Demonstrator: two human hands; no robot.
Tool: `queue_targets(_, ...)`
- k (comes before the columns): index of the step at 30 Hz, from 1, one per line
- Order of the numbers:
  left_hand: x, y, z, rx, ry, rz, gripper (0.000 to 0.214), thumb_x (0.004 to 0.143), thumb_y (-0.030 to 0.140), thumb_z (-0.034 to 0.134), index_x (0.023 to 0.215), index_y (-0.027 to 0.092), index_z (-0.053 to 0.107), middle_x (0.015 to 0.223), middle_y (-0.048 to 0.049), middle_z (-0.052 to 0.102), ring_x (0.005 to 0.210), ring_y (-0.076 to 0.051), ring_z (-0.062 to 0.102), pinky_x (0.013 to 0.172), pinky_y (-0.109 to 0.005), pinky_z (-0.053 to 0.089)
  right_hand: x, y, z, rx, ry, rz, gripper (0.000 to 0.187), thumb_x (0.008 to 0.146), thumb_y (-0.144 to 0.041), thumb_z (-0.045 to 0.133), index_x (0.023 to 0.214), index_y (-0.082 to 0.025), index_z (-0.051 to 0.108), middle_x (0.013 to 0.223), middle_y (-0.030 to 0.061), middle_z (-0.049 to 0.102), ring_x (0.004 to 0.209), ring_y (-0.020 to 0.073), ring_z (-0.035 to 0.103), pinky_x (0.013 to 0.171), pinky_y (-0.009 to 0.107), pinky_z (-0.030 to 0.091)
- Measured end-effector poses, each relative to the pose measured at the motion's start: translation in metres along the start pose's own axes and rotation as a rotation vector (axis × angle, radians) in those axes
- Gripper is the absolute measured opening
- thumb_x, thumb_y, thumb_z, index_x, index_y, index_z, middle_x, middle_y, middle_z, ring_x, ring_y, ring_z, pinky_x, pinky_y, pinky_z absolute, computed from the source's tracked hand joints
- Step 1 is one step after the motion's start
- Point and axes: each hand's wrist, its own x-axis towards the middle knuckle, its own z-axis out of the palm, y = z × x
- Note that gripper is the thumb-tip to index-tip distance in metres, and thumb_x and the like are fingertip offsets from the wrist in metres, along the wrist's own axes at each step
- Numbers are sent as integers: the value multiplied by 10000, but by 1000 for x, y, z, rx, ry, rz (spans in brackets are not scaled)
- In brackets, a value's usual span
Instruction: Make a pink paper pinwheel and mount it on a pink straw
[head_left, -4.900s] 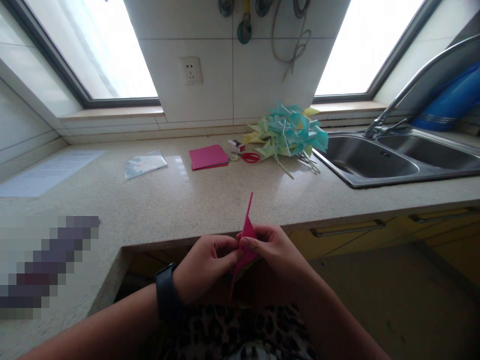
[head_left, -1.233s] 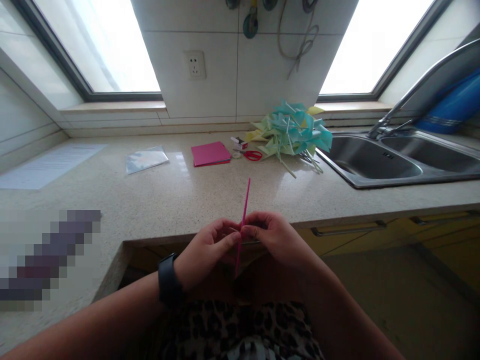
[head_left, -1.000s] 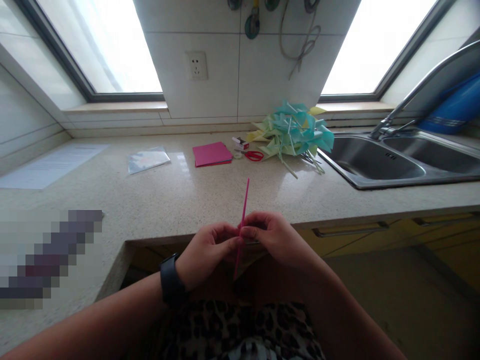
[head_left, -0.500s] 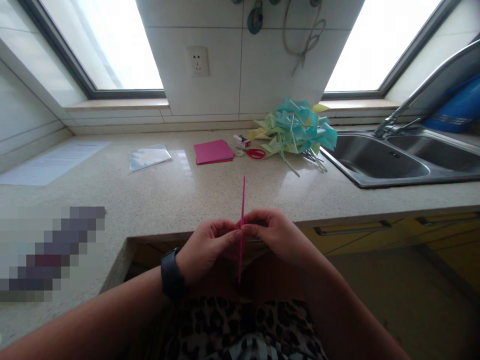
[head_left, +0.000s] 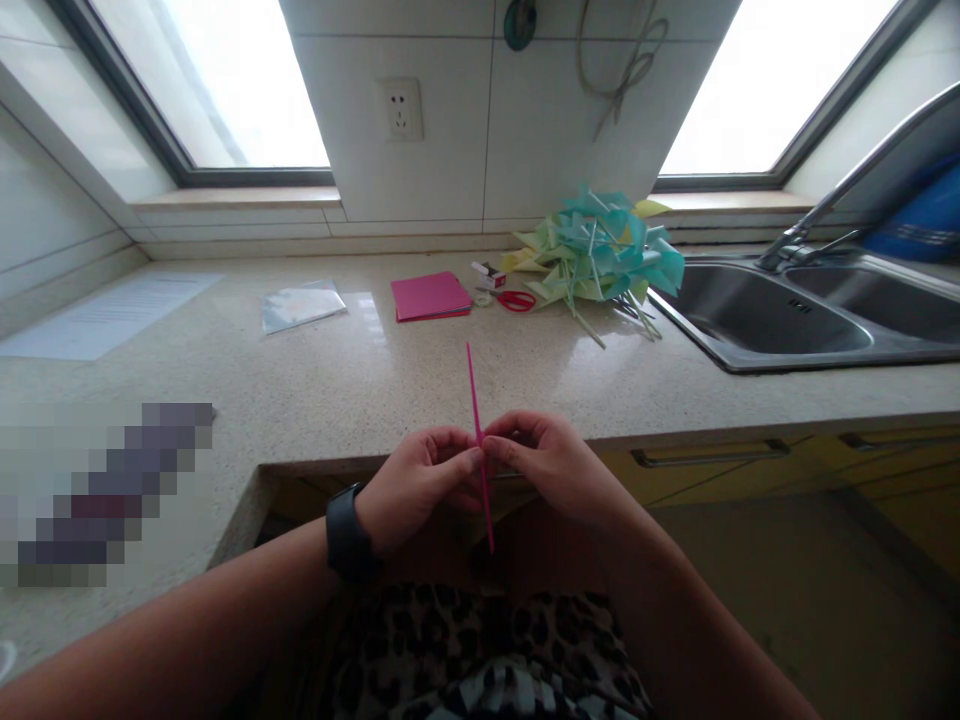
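Over the counter's front edge, a piece of pink paper (head_left: 473,390) shows as a thin line, as if seen edge-on. Its top leans slightly left. My left hand (head_left: 427,480) pinches it around the middle between thumb and fingers. From the other side, my right hand (head_left: 536,455) pinches it at about the same height, its fingertips nearly meeting those of the left. Whether the paper is folded I cannot tell. Farther back on the counter lies a stack of pink paper squares (head_left: 431,296).
Red-handled scissors (head_left: 516,301), a roll of tape (head_left: 482,298) and a small box (head_left: 489,275) lie right of the stack. Beside them is a heap of blue-green and yellow paper pinwheels (head_left: 600,245), near the steel sink (head_left: 772,310). A clear packet (head_left: 304,305) and a printed sheet (head_left: 112,312) lie left.
The pink paper has turned a little, its top swinging left and its lower end right. Both hands keep their pinch on it. The view has shifted slightly.
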Motion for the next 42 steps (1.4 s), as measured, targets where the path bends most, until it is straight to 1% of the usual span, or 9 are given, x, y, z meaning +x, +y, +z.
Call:
queue_targets(5,2,0,-2,2,2,3,338,828,420,785,964,126,689,849,-46,703,693,-134,685,636,-256,589,1,0,1,-12,-3,6,149,862,-346,712,889,-203,741,823,28,747,762,166,663,706,294,501)
queue_targets(18,6,4,-1,-5,26,30,378,792,450,800,935,121,682,829,-50,706,687,-142,670,610,-269,590,7,-2,3,11,-21,14,190,870,-386,689,887,-200,721,859,47,750,789,182,678,741,322,532)
queue_targets(21,9,9,-2,-3,37,45,361,796,437,799,942,126,687,842,-54,715,690,-142,672,608,-264,587,11,-6,-2,-31,-18,-8,205,872,-396,672,863,-195,711,819,42,735,757,173,670,705,309,531)
queue_targets(24,14,19,-3,2,47,66,335,812,422,787,934,126,688,872,-69,730,696,-142,678,608,-259,586,24,-8,-18,-137,36,-70,231,903,-407,613,862,-194,691,739,31,705,667,159,649,632,295,526)
queue_targets(28,26,34,-10,7,53,88,326,808,406,793,925,126,674,865,-80,739,724,-172,708,608,-277,596,69,-8,-55,-265,193,-125,191,926,-357,582,879,-188,656,791,46,695,654,156,640,601,295,519)
queue_targets(32,44,44,-21,7,76,107,339,794,405,807,919,120,673,854,-79,736,717,-175,716,597,-272,590,141,-10,-84,-475,297,-104,179,974,-312,587,961,-152,666,848,65,693,707,158,645,672,316,549)
queue_targets(36,61,47,-36,5,118,129,339,807,405,802,925,115,671,867,-80,738,705,-149,701,612,-257,581,211,-14,-87,-679,310,-57,296,985,-368,616,1208,-174,633,1208,88,656,1003,212,666,860,414,577)
queue_targets(39,70,46,-46,-5,131,139,343,820,411,793,944,116,671,882,-80,738,710,-144,698,609,-249,577,247,-12,-82,-801,299,-48,343,979,-362,627,1263,-169,611,1275,104,628,1072,239,652,903,447,565)
queue_targets(42,76,44,-56,-25,123,129,335,823,402,793,942,112,674,873,-81,737,708,-147,701,590,-239,576,266,-4,-78,-893,229,-69,313,1003,-358,587,1255,-176,620,1296,97,618,1090,231,646,935,434,549)
